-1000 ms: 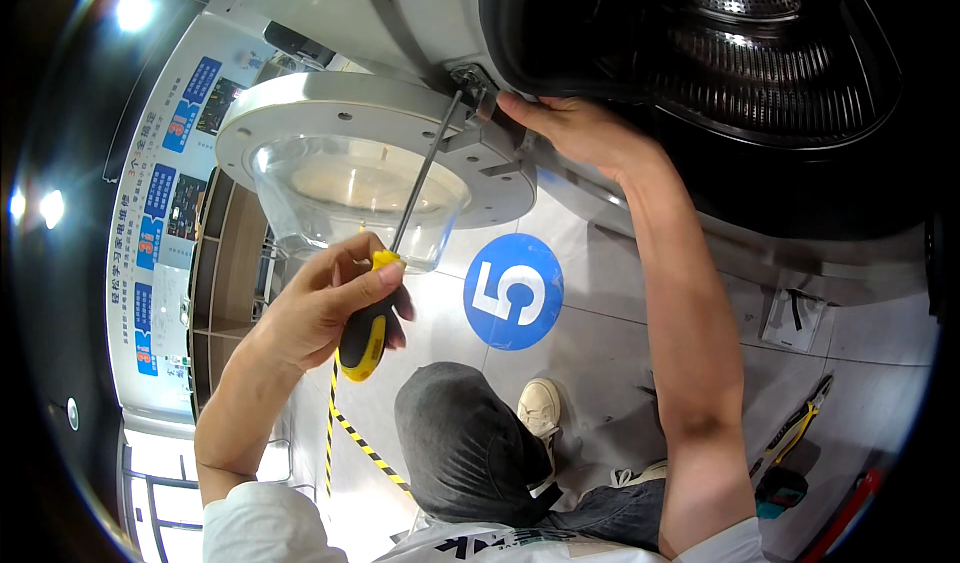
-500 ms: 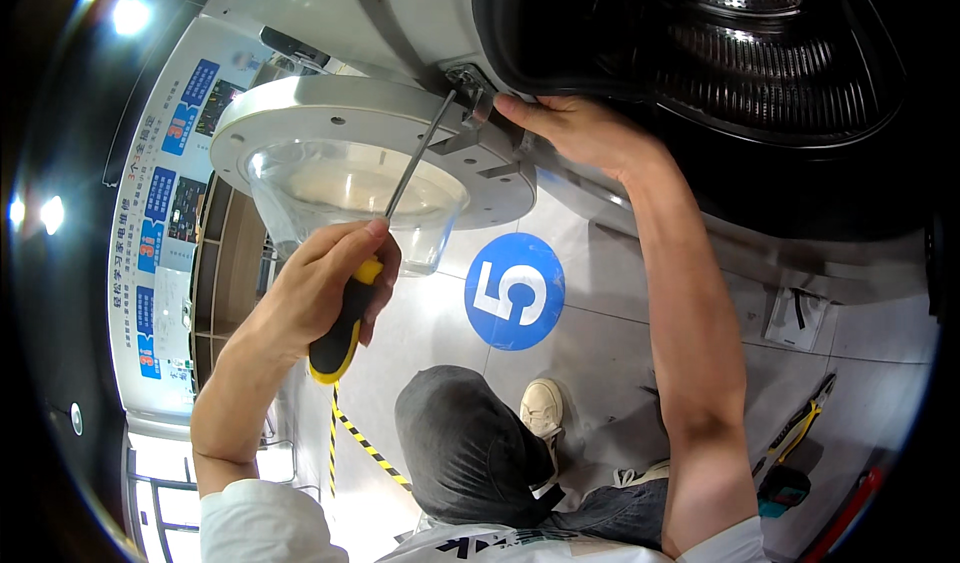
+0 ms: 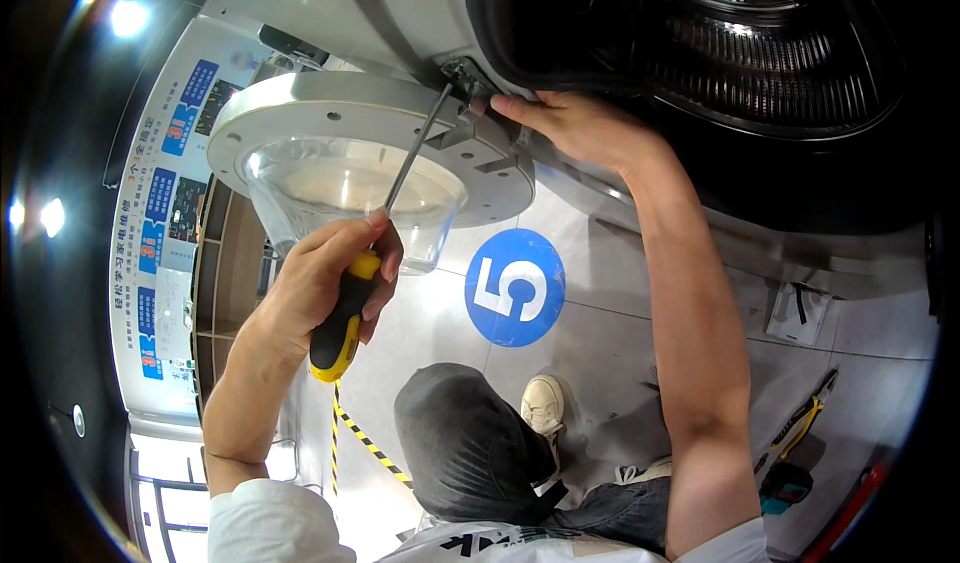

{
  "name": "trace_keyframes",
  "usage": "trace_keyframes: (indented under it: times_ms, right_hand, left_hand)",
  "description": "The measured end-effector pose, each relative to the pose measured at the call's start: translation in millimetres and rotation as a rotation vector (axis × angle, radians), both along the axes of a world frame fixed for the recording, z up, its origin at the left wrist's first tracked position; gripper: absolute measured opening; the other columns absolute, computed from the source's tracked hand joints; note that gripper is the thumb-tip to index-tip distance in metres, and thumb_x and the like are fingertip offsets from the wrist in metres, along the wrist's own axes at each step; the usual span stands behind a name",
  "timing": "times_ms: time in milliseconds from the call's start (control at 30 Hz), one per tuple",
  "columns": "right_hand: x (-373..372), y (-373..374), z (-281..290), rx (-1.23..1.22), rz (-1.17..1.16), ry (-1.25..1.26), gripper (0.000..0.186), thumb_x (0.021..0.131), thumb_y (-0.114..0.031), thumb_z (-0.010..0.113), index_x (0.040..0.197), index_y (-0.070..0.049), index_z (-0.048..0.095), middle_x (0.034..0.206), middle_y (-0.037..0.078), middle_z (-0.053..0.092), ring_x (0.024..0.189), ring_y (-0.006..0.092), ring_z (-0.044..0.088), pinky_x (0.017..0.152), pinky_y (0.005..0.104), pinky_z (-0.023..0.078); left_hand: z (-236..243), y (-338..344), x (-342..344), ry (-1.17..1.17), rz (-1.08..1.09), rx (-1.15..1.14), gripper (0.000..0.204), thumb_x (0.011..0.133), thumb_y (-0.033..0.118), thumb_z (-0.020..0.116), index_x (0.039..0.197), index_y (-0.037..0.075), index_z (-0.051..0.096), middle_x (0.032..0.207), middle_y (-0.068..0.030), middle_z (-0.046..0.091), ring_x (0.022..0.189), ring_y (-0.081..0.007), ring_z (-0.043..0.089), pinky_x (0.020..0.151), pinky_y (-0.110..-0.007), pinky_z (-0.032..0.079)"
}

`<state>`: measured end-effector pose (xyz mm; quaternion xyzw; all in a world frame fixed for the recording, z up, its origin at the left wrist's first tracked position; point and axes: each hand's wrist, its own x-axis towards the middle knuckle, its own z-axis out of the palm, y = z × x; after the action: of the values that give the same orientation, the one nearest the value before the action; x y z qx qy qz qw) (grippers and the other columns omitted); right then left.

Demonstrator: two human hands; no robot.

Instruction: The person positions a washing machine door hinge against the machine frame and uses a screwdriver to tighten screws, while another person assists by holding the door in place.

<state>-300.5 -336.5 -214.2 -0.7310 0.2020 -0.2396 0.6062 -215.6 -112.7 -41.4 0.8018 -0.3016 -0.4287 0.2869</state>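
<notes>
In my left hand (image 3: 335,273) is a screwdriver with a black and yellow handle (image 3: 340,328), the fingers closed around it. Its long metal shaft (image 3: 418,153) slants up to the metal door hinge (image 3: 465,78) of a front-loading washing machine. Whether the tip sits in a screw is too small to tell. The round door (image 3: 300,108), white-rimmed with a clear glass bowl (image 3: 350,193), hangs swung out to the left. My right hand (image 3: 590,133) rests by the hinge, its thumb stretched toward it and apart from the fingers, which are partly hidden under the dark door gasket (image 3: 500,43).
Up to the right gapes the metal drum (image 3: 760,63). A blue round floor marker (image 3: 515,288) lies below the door. Pliers (image 3: 800,418) and a dark tape measure (image 3: 785,485) lie on the floor at right, near a small white piece (image 3: 798,313). Striped tape (image 3: 370,443) runs at lower left.
The screwdriver handle has turned a little in my left hand, showing more yellow along its side. My right hand stays by the hinge; the view has shifted slightly.
</notes>
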Motion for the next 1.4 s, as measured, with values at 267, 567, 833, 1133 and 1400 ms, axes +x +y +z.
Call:
trace_keyframes:
  times_ms: [267,567,833,1133,1400]
  right_hand:
    - [8,-9,-17,-0.001,0.038,-0.058,0.057,0.085,-0.055,0.067,0.101,-0.001,0.07,0.084,0.002,0.062,0.081,0.0125,0.051,0.078,0.0275,0.042]
    - [-5,-1,5,0.031,-0.01,0.101,0.053,0.083,-0.054,0.07,0.091,-0.002,0.07,0.071,0.002,0.057,0.073,0.0129,0.052,0.068,0.0291,0.041]
    - [5,-6,-8,-0.075,-0.004,0.011,0.053,0.088,-0.053,0.064,0.091,0.0,0.068,0.07,0.003,0.055,0.071,0.0138,0.048,0.069,0.0309,0.042]
    - [15,-6,-17,-0.077,-0.004,-0.112,0.046,0.09,-0.047,0.065,0.092,-0.001,0.068,0.072,0.003,0.055,0.073,0.0128,0.048,0.07,0.0295,0.041]
    - [8,1,-14,0.128,-0.002,-0.14,0.044,0.086,-0.042,0.071,0.103,-0.002,0.068,0.085,0.001,0.061,0.079,0.0123,0.051,0.072,0.0286,0.041]
  left_hand:
    - [5,-4,-2,-0.077,-0.006,0.039,0.045,0.099,0.042,0.045,0.073,0.006,0.055,0.054,-0.0038,0.049,0.042,-0.011,0.049,0.04,-0.024,0.045]
    - [12,-4,-5,-0.165,-0.006,0.088,0.048,0.097,0.045,0.046,0.07,0.006,0.055,0.052,-0.0045,0.049,0.04,-0.012,0.048,0.039,-0.025,0.045]
    - [17,-5,-3,-0.219,0.009,0.098,0.049,0.096,0.047,0.048,0.069,0.006,0.055,0.051,-0.0048,0.049,0.039,-0.0131,0.048,0.04,-0.025,0.043]
    - [18,-7,-2,-0.216,-0.017,0.109,0.05,0.096,0.048,0.048,0.069,0.006,0.055,0.05,-0.0044,0.049,0.039,-0.0131,0.048,0.041,-0.025,0.043]
    - [21,-9,-6,-0.209,0.007,0.136,0.047,0.097,0.044,0.048,0.072,0.006,0.056,0.052,-0.0049,0.05,0.04,-0.0134,0.048,0.041,-0.025,0.043]
